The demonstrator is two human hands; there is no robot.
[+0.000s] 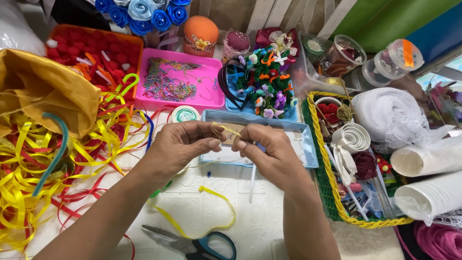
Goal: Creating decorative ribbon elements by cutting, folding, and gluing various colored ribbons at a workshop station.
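**Mia:** What is way over on the left?

**Ben:** A floppy gold cloth bag (pixel 45 89). Under it lies a big messy pile of shiny yellow and red ribbons (pixel 29 163). Behind that sits an orange tray full of red pompoms (pixel 96 48), and next to it a pink plastic tray of tiny mixed-colour chains (pixel 180 82).

**Mia:** And the hands?

**Ben:** They meet in the middle. The left hand (pixel 180 144) pinches one end of a thin gold string (pixel 224 128) between thumb and finger. The right hand (pixel 269 154) pinches too, and it holds a small brown card piece (pixel 232 135). The string goes across the top of the card, right between the two pinches.

**Mia:** Are the fingers wide apart?

**Ben:** No, both hands are closed tight on the little things. The fingertips nearly touch.

**Mia:** What is under them?

**Ben:** A light blue flat tray (pixel 301 139), just below and behind the hands. Near the bottom are scissors with dark teal handles (pixel 202 245), and a loose yellow ribbon strip (pixel 211 212).

**Mia:** And on the right?

**Ben:** A green and yellow woven basket (pixel 332 192) full of craft bits, then stacks of white paper cups (pixel 428 192).
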